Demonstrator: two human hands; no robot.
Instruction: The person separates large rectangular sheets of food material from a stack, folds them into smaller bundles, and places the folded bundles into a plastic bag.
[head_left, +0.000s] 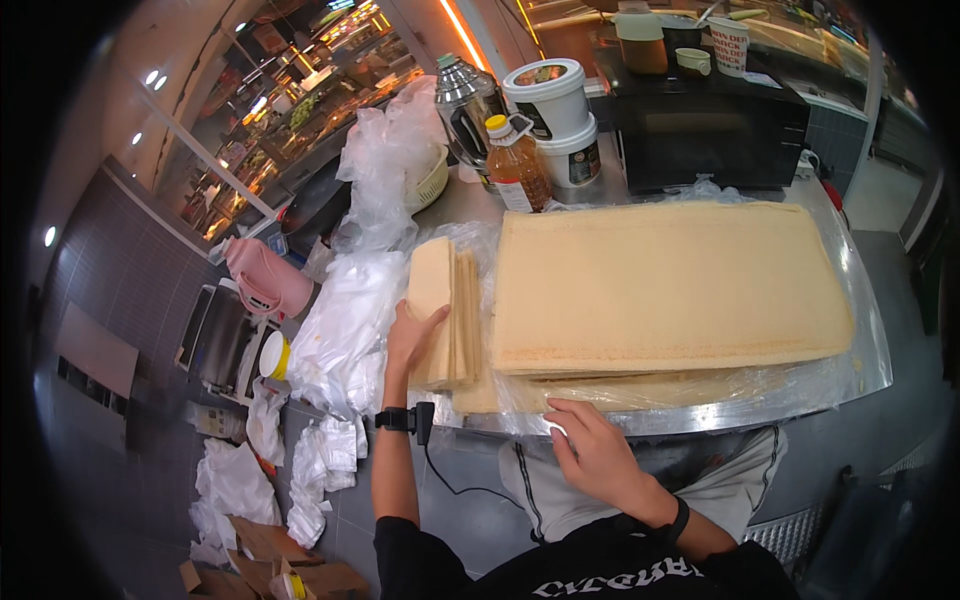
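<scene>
My left hand grips the near part of a row of long, narrow pale-yellow strips standing side by side on the metal table, thumb over the top edge. To their right lies a stack of large rectangular pale-yellow sheets, flat, its lower layers partly under clear plastic film. My right hand is held at the table's front edge, below the stack, fingers slightly bent and apart with nothing in them. What the sheets are made of cannot be told for certain.
White plastic bags lie left of the strips. Behind stand a yellow-capped oil bottle, white tubs, a steel thermos jug and a black oven. A pink thermos jug is at the left. Cardboard boxes sit on the floor.
</scene>
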